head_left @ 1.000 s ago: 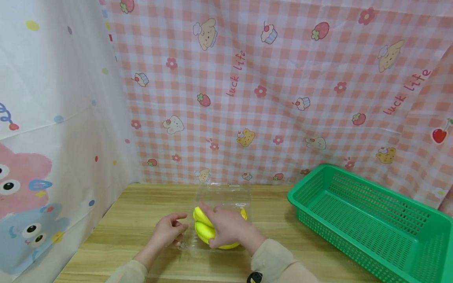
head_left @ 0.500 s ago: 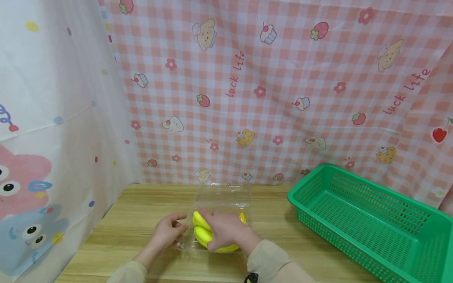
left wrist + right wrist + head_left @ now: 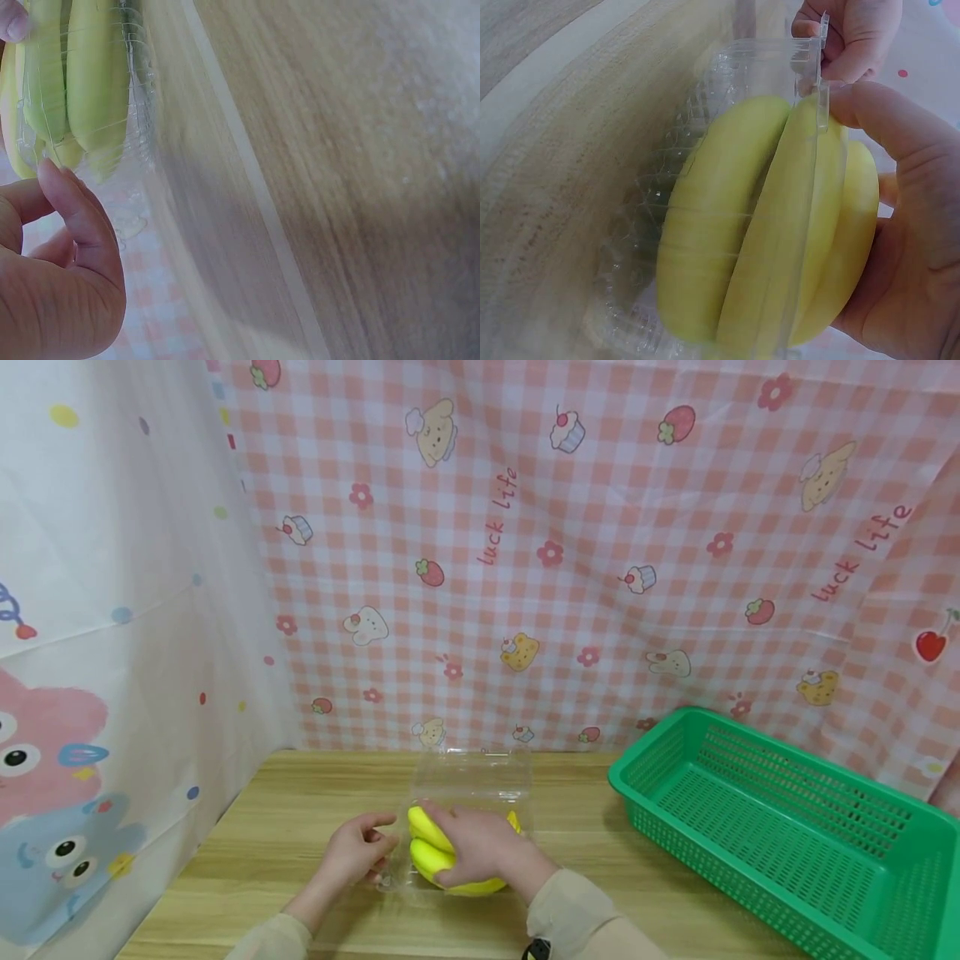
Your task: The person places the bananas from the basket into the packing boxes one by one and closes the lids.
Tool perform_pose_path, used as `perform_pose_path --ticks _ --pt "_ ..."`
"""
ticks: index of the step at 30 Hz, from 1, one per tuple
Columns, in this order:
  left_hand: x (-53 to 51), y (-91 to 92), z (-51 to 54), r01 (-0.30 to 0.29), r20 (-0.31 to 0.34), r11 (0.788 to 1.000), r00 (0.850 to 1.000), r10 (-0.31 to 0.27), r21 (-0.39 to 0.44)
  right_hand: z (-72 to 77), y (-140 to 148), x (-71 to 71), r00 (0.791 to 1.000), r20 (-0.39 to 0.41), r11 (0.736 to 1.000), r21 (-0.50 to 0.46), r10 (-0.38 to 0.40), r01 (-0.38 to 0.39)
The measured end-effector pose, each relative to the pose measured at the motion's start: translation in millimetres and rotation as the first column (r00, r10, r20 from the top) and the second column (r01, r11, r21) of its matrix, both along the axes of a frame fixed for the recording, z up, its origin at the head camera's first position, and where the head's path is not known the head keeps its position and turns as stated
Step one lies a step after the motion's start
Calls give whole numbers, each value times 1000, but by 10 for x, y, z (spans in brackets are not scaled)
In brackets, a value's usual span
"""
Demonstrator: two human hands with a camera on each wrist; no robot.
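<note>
A bunch of yellow bananas [image 3: 432,858] lies in the base of a clear plastic box [image 3: 472,772], whose lid stands raised at the back. My right hand [image 3: 483,846] grips the bunch from above, thumb and fingers spread round it; in the right wrist view the bananas [image 3: 720,217] show through the box's clear wall. My left hand [image 3: 358,847] is at the box's left edge, and in the left wrist view its curled thumb and finger [image 3: 79,217] pinch the rim there.
A green perforated basket [image 3: 772,827] stands on the wooden table [image 3: 300,793] to the right. Behind the table hangs a pink checked cloth [image 3: 480,568], with a white patterned cloth [image 3: 165,610] at the left.
Over the last second my right hand and the bananas have moved slightly down and to the left, lower in the box. My left hand has stayed in place.
</note>
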State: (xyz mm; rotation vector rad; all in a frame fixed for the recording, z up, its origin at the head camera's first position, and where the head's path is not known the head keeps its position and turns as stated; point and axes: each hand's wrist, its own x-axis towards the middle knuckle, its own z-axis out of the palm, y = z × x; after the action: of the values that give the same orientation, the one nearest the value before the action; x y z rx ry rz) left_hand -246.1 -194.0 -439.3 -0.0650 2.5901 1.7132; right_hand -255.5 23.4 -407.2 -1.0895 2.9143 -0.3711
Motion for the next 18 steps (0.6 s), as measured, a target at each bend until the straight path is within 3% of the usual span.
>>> perform_pose_path --ticks 12,18 --pt "3 -2 -20 5 -17 1000 1000 -5 6 -60 124 19 1000 21 999 -42 -8 9" --pt "2 2 -16 7 -19 1000 1000 -7 14 -60 216 21 1000 6 991 -132 3 -2"
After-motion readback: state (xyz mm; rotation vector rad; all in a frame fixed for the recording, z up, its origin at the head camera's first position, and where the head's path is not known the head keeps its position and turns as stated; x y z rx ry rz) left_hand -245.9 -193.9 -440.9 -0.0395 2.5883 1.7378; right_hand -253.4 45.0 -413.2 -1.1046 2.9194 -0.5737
